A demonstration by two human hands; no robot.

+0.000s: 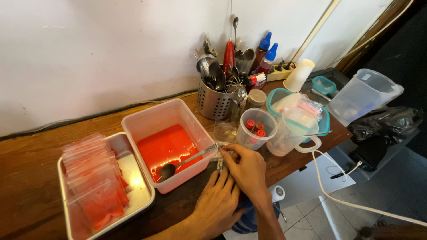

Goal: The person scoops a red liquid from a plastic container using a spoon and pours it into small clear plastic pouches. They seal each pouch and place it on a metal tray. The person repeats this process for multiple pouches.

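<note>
While both hands [235, 182] pinch a small clear bag [221, 161] with closed fingers, the tub [153, 120] crowds the table edge.

We are pressing a small clear plastic bag [221, 156] flat against the wooden table [26, 178], just beside the right wall of the white tub [155, 118]. The bag is lying mostly hidden under our fingers, only its glossy upper edge showing. The handle of a metal spoon [187, 161], resting bowl-down in the tub's red sauce [167, 144], is sticking out over the rim toward the bag.
</note>
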